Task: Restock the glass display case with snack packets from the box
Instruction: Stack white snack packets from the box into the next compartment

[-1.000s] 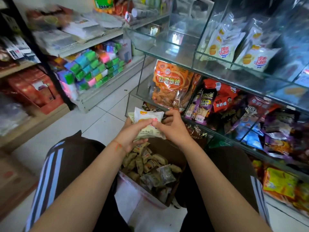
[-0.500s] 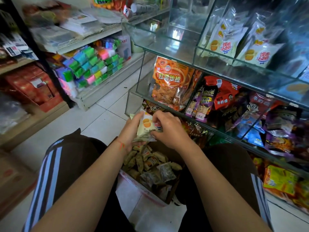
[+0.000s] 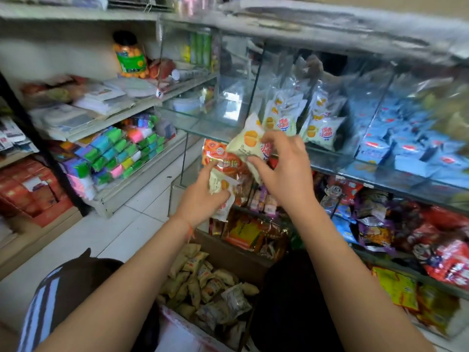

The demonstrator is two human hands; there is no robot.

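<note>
My right hand (image 3: 284,168) pinches a pale snack packet (image 3: 247,142) with an orange cookie picture, raised in front of the glass display case (image 3: 228,128), near the edge of its upper glass shelf. My left hand (image 3: 200,199) grips a small stack of the same packets (image 3: 220,189) lower down, in front of the case's middle shelf. The cardboard box (image 3: 228,252) sits between my knees, still holding several small packets (image 3: 203,283). Matching white packets (image 3: 319,130) stand on the upper shelf.
Blue packets (image 3: 406,148) fill the upper shelf to the right. Red, purple and orange snack bags (image 3: 380,224) crowd the lower shelves. On the left stand open shelves with coloured blocks (image 3: 114,153) and red boxes (image 3: 25,191). White tiled floor (image 3: 114,237) lies between them.
Both hands rose from just above the box up to the case. The right hand drew one packet off the stack and lifted it toward the upper shelf. My view tilted upward.
</note>
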